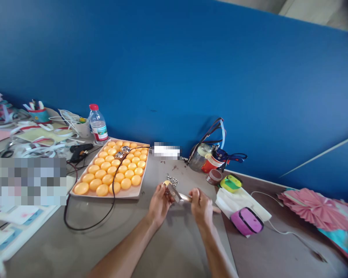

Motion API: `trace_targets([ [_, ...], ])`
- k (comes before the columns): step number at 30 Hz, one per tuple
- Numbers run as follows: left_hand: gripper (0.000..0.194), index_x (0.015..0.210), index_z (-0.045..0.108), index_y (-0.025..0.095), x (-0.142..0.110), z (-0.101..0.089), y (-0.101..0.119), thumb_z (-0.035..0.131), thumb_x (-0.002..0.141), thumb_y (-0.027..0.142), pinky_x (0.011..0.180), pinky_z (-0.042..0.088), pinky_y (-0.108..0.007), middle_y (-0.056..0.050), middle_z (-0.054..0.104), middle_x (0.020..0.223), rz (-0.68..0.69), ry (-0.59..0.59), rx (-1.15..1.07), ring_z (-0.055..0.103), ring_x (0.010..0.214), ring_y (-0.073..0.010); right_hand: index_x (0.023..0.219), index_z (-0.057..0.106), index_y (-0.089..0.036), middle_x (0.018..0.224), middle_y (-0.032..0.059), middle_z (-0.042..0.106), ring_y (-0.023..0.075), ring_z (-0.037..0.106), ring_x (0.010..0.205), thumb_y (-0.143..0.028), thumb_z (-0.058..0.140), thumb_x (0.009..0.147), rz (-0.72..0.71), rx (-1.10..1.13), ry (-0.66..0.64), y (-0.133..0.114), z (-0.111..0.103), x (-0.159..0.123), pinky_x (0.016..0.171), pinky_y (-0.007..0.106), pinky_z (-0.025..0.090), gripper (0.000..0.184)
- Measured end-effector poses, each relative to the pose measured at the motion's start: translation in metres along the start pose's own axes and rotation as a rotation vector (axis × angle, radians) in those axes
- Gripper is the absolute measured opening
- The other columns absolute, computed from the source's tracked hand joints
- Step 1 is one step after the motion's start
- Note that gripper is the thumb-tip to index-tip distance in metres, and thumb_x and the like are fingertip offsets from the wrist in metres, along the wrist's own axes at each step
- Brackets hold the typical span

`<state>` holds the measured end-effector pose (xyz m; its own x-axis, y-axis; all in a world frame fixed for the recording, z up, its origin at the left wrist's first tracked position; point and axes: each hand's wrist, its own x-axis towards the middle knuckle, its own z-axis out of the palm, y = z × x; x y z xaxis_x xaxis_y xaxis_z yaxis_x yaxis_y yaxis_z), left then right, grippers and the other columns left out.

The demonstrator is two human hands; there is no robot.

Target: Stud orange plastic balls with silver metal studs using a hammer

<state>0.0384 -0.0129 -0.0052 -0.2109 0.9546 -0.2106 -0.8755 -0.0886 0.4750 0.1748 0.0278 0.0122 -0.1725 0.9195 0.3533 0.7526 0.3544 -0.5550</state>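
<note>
We log a smooth grey tabletop [179,251]; on it, at left, a shallow pale tray [135,192] of glossy, round orange balls [107,179], two silvery, bumpy balls [125,149] among them. Loose heap of tiny shiny metal bits [173,179] just beyond the left hand [161,202]. That hand: fingers curled, pinching a yellowish piece [167,183], partly hidden. Right hand [201,204]: closed around the wooden handle of a hammer [185,197], its metal head at the piece; contact we cannot tell.
</note>
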Motion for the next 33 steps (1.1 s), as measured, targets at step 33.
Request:
trace_targets([
  [33, 0.034, 0.096, 0.048, 0.022, -0.003, 0.002, -0.003, 0.065, 0.071, 0.038, 0.054, 0.040, -0.022, 0.001, 0.058, 0.069, -0.038, -0.023, 0.133, 0.051, 0.051, -0.0088, 0.100, 0.061, -0.016, 0.097, 0.0129, 0.058, 0.0241, 0.051, 0.089, -0.035, 0.043, 0.085, 0.154, -0.490, 0.189, 0.036, 0.013, 0.017, 0.072, 0.033, 0.033, 0.030],
])
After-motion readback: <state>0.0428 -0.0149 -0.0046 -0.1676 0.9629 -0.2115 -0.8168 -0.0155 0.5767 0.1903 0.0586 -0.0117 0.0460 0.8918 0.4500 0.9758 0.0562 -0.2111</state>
